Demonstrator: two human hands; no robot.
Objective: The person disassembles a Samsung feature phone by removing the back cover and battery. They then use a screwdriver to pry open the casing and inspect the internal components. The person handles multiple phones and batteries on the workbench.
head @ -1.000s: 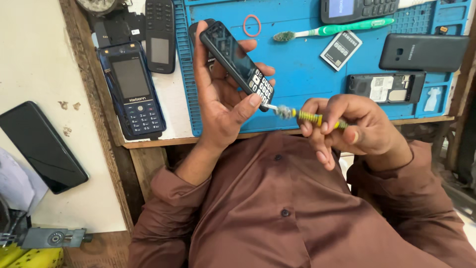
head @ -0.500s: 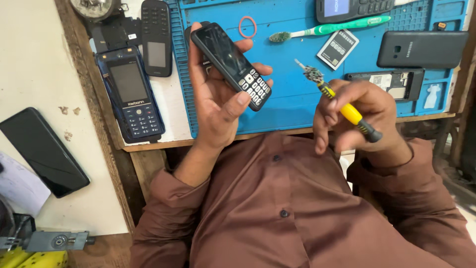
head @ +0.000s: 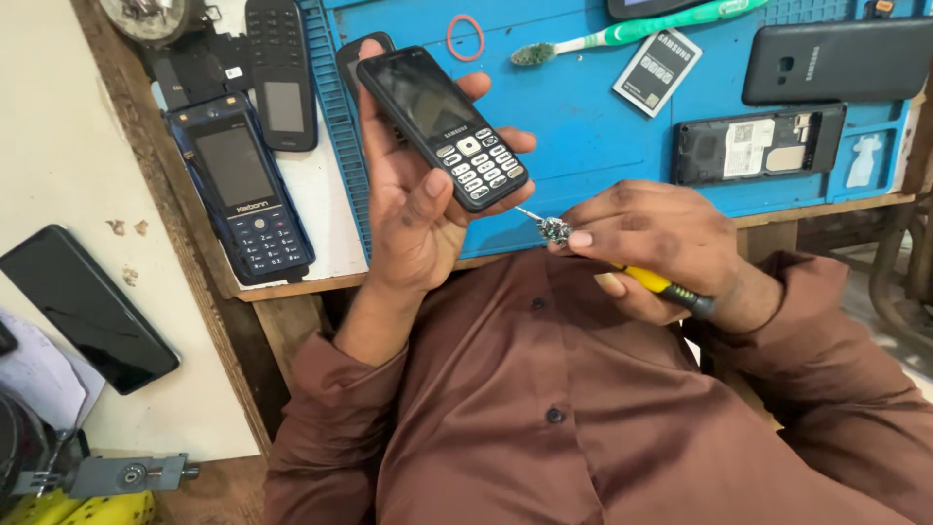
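My left hand (head: 413, 199) grips a black keypad phone (head: 442, 126), screen facing up, thumb pressed near the keys. My right hand (head: 646, 243) is closed around a yellow-handled screwdriver (head: 622, 267), its metal tip just beside the phone's lower end; contact cannot be confirmed. Beyond both hands lies the blue mat (head: 573, 126) on the tabletop, carrying a green toothbrush (head: 632, 31) and a loose battery (head: 658, 73). Left of my left hand rests a dark blue phone (head: 243, 190).

Your right hand (head: 653, 243) hides most of the screwdriver (head: 671, 289), top edge crops a phone (head: 649, 8), tip contact unclear
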